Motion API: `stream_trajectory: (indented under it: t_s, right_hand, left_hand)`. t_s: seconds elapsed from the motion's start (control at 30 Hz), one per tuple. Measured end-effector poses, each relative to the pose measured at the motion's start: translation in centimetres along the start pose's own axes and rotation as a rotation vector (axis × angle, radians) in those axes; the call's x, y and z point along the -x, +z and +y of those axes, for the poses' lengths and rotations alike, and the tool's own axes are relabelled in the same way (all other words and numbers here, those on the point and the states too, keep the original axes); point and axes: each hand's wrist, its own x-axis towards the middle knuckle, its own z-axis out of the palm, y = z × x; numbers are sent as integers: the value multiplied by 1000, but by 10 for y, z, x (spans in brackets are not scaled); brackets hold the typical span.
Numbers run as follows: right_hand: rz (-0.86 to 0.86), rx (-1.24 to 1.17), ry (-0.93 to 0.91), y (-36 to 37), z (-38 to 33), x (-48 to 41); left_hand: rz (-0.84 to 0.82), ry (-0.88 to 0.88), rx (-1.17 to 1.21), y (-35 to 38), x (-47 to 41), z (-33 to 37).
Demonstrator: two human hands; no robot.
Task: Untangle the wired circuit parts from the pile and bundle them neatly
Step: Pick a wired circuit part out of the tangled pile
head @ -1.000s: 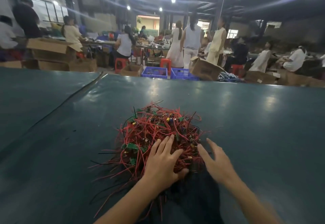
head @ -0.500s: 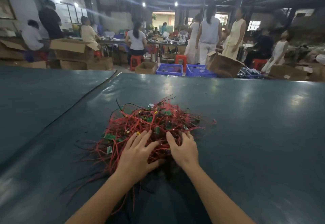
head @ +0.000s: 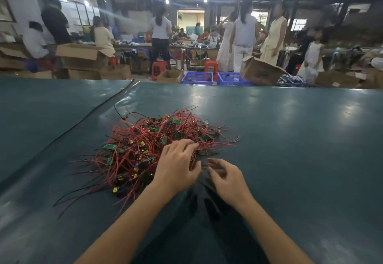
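Note:
A tangled pile of red and black wires with small green circuit boards (head: 153,143) lies on the dark teal table (head: 300,150), a little left of centre. Loose wire ends stick out on all sides. My left hand (head: 178,166) rests on the pile's near right edge, its fingers spread and its fingertips pressing into the wires. My right hand (head: 228,178) hovers just right of it, off the pile and above the bare table. Its fingers are loosely curled and blurred, and I see nothing held in them.
A raised seam in the table cover (head: 93,110) runs diagonally at the left. Beyond the table's far edge stand blue crates (head: 198,77), cardboard boxes (head: 261,71), red stools and several people at other benches.
My right hand has come back off the pile toward me and curled its fingers. My left hand has stayed on the wires. The view has swung slightly, so the pile sits further left.

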Motion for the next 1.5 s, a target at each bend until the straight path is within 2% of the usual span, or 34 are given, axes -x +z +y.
stream_trajectory:
  t_s: [0.07,0.13,0.27,0.33,0.47,0.6,0.7,0.8,1.03,1.13,1.23,1.33,1.5]
  right_hand:
    - [66,-51,9,-10,7,12]
    - [127,-141,42,-19,15,23]
    - [246,-285,70,-27,26,39]
    - [275,-307,67,-28,27,42]
    - [260,-306,62,-28,28,43]
    - [247,-299,50,-27,26,44]
    - [241,-273,36,-25,24,46]
    - [243,-265,22,-25,21,46]
    - [200,-199,-39,-21,13,53]
    - [170,-167,-56,-19,11,56]
    - [167,-138,-62,-19,10,58]
    - [176,-147,-59,-21,9,58]
    - [168,-249,-62,-19,2,59]
  left_hand:
    - [-157,-53,-107,21,1,1]
    - [-230,-122,-189,34,-1,2]
    - [-97,-282,-103,40,-10,2]
    - [-52,-306,-80,42,-8,1]
    - [-44,-256,-140,39,6,0]
    - [61,-196,-119,28,17,4]
    - [189,-132,-37,20,21,9]
    - [276,3,84,11,23,18]
    - [208,139,183,12,41,37]
    - [106,35,175,12,44,33]
    - [-17,-102,41,17,46,25]
    - [80,-70,76,10,45,22]
    - [408,251,273,4,45,32]
